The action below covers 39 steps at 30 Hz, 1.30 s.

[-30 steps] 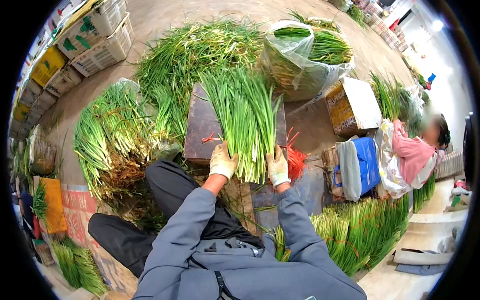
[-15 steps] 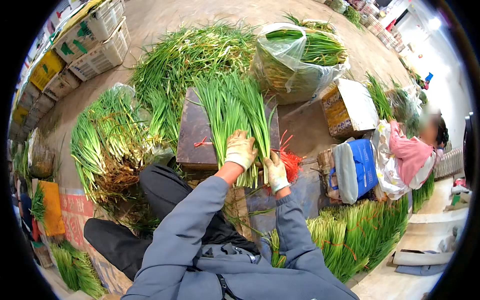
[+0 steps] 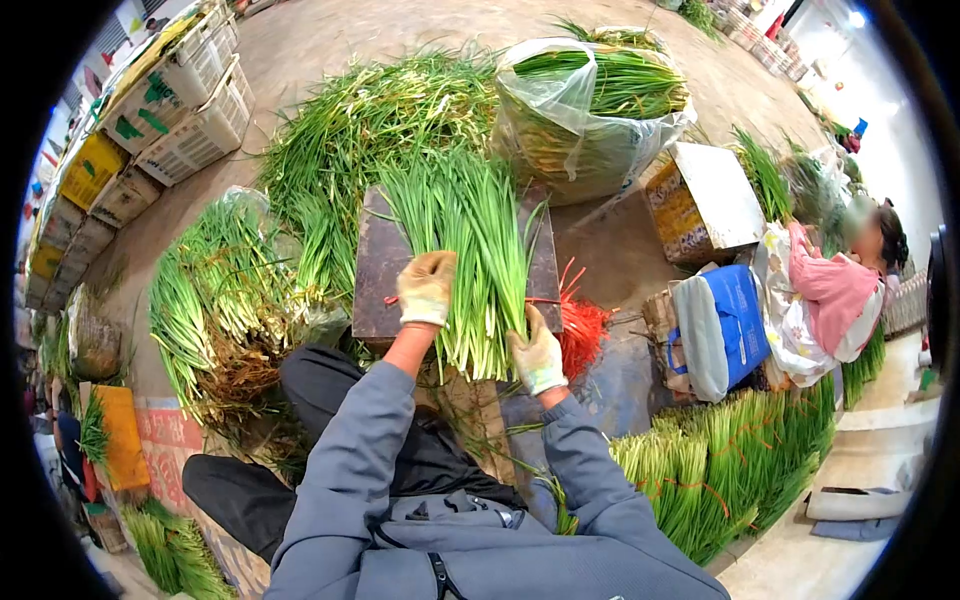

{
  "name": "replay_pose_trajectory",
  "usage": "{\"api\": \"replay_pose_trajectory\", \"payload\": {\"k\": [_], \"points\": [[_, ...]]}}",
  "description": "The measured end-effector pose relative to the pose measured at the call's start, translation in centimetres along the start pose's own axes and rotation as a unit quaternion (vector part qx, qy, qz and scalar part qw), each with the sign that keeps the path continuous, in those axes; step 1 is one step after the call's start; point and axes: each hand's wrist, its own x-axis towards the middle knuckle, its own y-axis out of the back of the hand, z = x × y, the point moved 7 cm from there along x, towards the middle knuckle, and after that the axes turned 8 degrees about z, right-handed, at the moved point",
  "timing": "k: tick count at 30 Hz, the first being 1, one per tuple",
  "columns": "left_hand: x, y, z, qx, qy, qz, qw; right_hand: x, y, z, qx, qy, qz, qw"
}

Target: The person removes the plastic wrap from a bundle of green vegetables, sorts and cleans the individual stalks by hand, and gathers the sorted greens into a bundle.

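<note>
A loose bundle of green chives (image 3: 470,270) lies across a dark board-topped block (image 3: 375,250), pale stalk ends towards me. A red tie (image 3: 542,300) runs under it, its ends showing at both sides. My left hand (image 3: 427,288), in a cream work glove, is at the bundle's left edge beside the tie's left end. Its fingers are curled closed; whatever they pinch is hidden. My right hand (image 3: 537,357), gloved too, is closed against the bundle's lower right edge, thumb on the stalks, just below the tie's right part.
Red ties (image 3: 582,335) lie heaped right of the block. Unsorted chives (image 3: 385,110) spread behind it, rooty ones (image 3: 225,310) to the left. A plastic bag of chives (image 3: 590,130) stands behind. Tied bundles (image 3: 730,460) stand at right, near a blue bag (image 3: 735,315) and a seated person (image 3: 830,290).
My left hand has slid off the top of the chives to their left edge, its fingers curling. My right hand has shifted slightly left and down along the right edge.
</note>
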Motion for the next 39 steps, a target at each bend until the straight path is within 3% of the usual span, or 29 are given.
{"api": "replay_pose_trajectory", "payload": {"k": [2, 4, 10, 12, 15, 16, 17, 20, 21, 22, 24, 26, 28, 32, 35, 39], "points": [[-0.9, -1.7, 0.4, 0.026, -0.04, -0.02, 0.999, -0.5, -1.4, 0.9, -0.031, 0.051, 0.015, 0.998], [-2.2, -3.7, 1.3, 0.115, -0.053, -0.115, 0.985, -0.9, -2.2, 0.8, -0.109, 0.066, -0.001, 0.992], [-4.3, -4.3, 1.8, 0.176, -0.072, -0.164, 0.968, -1.9, -3.1, 0.1, -0.223, 0.059, -0.065, 0.971], [-5.3, -4.7, 2.5, 0.172, -0.167, -0.219, 0.946, -2.2, -3.2, -0.3, -0.241, 0.071, -0.075, 0.965], [-6.3, -4.6, 0.3, 0.223, -0.154, -0.241, 0.932, -2.3, -2.8, -1.7, -0.249, 0.079, -0.096, 0.96], [-6.5, -4.4, 0.4, 0.251, -0.163, -0.242, 0.923, -2.4, -2.5, -2.0, -0.235, 0.09, -0.106, 0.962], [-6.5, -4.2, -0.5, 0.28, -0.102, -0.289, 0.91, -2.4, -2.3, -2.1, -0.221, 0.1, -0.116, 0.963], [-7.0, -3.8, 0.0, 0.332, -0.149, -0.282, 0.888, -0.8, 0.2, -1.4, -0.176, 0.077, -0.008, 0.981], [-7.3, -3.8, 0.1, 0.329, -0.159, -0.294, 0.883, -0.2, 1.3, -2.0, -0.172, 0.116, -0.001, 0.978], [-7.4, -3.8, 0.2, 0.329, -0.159, -0.293, 0.884, 1.0, 1.2, -0.7, -0.18, 0.08, -0.007, 0.98], [-7.5, -4.1, 0.2, 0.343, -0.16, -0.297, 0.877, 3.0, 1.1, 0.4, -0.155, 0.108, 0.013, 0.982], [-7.4, -4.1, 0.4, 0.344, -0.164, -0.297, 0.876, 4.7, 0.3, 1.7, -0.194, 0.074, -0.034, 0.978], [-7.5, -3.9, 0.4, 0.347, -0.164, -0.297, 0.874, 5.1, -1.0, 1.8, -0.2, 0.115, -0.132, 0.964], [-7.5, -3.8, 0.1, 0.349, -0.15, -0.312, 0.871, 6.3, -1.8, 8.0, 0.016, -0.045, -0.017, 0.999], [-8.0, -3.9, -0.4, 0.356, -0.156, -0.313, 0.867, 6.0, -1.9, 10.0, 0.05, -0.1, 0.022, 0.993], [-8.6, -3.4, 0.3, 0.365, -0.172, -0.317, 0.858, 4.9, 0.0, 10.2, 0.026, -0.07, 0.063, 0.995]]}}
